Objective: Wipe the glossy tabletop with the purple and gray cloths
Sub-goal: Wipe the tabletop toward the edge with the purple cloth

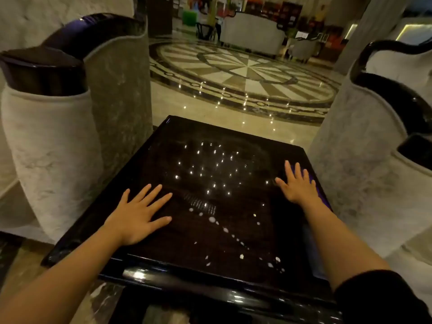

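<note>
The glossy dark tabletop (233, 242) lies in front of me and mirrors ceiling lights. My left hand (138, 218) rests flat on its near left part, fingers spread; no cloth shows under it. My right hand (298, 185) presses flat near the right edge, fingers spread, on the purple cloth (323, 198), of which only a strip shows beside the hand and wrist. White droplets or specks (212, 219) trail diagonally across the near half of the top. The gray cloth is not in view.
Pale upholstered armchairs with black glossy trim stand close on the left (53, 146) and on the right (374, 148). Beyond the table's far edge is a polished marble floor with a round inlay (245, 73). More seating stands at the far back.
</note>
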`<action>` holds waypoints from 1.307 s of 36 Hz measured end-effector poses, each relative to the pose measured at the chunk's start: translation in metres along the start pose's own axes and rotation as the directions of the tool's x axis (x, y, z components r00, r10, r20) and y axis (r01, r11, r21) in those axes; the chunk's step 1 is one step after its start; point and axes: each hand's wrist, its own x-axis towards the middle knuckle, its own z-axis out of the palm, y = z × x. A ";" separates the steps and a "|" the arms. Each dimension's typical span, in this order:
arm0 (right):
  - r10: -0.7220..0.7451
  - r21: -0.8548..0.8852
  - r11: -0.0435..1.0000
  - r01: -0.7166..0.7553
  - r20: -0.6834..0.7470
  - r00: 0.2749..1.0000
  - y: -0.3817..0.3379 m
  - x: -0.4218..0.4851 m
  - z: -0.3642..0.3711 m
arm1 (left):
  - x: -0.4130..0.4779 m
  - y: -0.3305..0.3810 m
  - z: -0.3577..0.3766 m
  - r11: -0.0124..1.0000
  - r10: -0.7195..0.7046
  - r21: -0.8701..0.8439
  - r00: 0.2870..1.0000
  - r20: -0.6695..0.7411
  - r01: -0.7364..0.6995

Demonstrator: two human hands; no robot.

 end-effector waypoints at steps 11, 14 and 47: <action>0.194 0.088 0.976 -0.201 0.084 0.977 0.027 0.010 0.008 | 0.000 0.001 0.000 0.999 0.036 -0.005 0.999 -0.033 -0.037; 0.211 0.067 0.974 -0.215 0.063 0.975 0.026 0.013 0.010 | 0.000 0.002 0.000 0.999 0.050 -0.003 0.998 -0.038 -0.050; -0.342 0.127 0.937 0.326 0.130 0.931 -0.089 -0.055 0.040 | -0.002 0.004 0.001 0.999 0.040 0.017 0.999 -0.037 -0.039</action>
